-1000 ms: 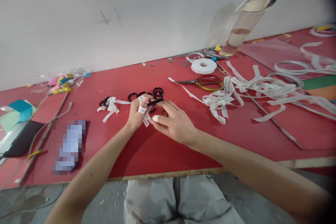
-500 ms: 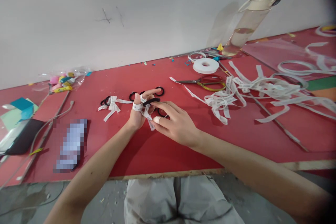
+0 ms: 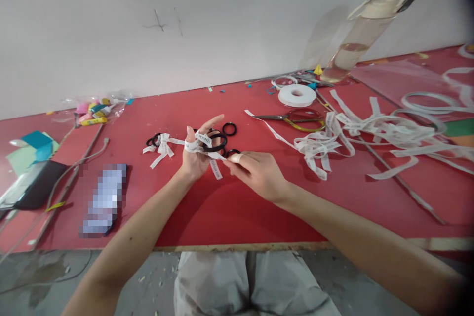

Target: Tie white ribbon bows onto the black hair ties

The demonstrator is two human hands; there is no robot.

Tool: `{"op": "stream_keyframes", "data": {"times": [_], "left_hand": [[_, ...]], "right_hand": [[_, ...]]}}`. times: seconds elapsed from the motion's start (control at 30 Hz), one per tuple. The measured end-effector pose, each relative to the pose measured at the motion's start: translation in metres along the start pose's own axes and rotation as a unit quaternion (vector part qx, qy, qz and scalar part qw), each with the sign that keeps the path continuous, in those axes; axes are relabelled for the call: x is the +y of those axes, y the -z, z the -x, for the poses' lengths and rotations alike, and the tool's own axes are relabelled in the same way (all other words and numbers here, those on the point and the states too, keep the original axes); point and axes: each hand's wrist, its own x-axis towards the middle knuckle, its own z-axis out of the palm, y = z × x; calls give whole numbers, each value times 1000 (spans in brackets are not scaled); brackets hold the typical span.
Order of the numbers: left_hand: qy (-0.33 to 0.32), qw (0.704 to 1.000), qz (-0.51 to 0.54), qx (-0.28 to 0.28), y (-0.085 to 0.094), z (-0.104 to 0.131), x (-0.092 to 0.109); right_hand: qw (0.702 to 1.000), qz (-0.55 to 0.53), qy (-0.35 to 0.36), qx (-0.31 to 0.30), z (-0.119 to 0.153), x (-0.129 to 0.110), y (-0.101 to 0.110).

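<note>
A white ribbon (image 3: 195, 146) with dark printing is looped around the thumb and fingers of my left hand (image 3: 193, 162). The thumb stands up and the index finger points out, while the other fingers are partly hidden. At the palm, a black hair tie (image 3: 215, 141) hangs within the ribbon. My right hand (image 3: 259, 173), closed in a pinch, grips one end of this ribbon; another tail dangles below. Loose black hair ties (image 3: 229, 129) lie just beyond the hands. To the left rests a white ribbon bow (image 3: 163, 144) beside more black hair ties.
Scissors (image 3: 307, 121), a ribbon roll (image 3: 296, 95) and a tangled ribbon heap (image 3: 314, 143) lie to the right. Behind them leans a water bottle (image 3: 355, 49). On the left are a phone (image 3: 103, 200), a cable (image 3: 89, 160) and a dark pouch (image 3: 42, 185).
My right hand has let go of the black hair tie and drawn back slightly, now pinching the ribbon end. The hair tie stays at my left palm. The view has shifted a little.
</note>
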Motion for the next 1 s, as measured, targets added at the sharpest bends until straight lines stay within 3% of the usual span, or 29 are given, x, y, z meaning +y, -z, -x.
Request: {"op": "stream_keyframes", "data": {"times": [0.13,0.2,0.23,0.3,0.4,0.5,0.6,0.73,0.87,1.0], "left_hand": [[12,1000,0,-10,-5,2,2],[19,999,-18,-30,-4,2,0],[13,999,-34,-40,-3,2,-2],[-25,996,-72,-43,2,1,-5],[-103,983,-151,-33,9,0,-5],[-129,963,-236,-30,11,0,-2],[-107,969,-223,-22,9,-1,1],[4,999,-52,-2,1,-2,3],[71,994,81,14,-2,-1,13],[65,994,84,1,2,-2,26]], "right_hand": [[988,-140,33,-49,-5,-9,8],[964,-252,-17,-82,-6,-17,12],[940,-319,-70,-102,-7,-21,13],[854,-465,-181,-149,-7,-28,14],[729,-604,-257,-194,-6,-32,13],[678,-655,-254,-215,-7,-27,13],[678,-645,-250,-249,-10,-16,16],[731,-558,-259,-296,-15,0,19],[757,-531,-258,-282,-15,8,19],[775,-515,-264,-253,-16,17,16]]}}
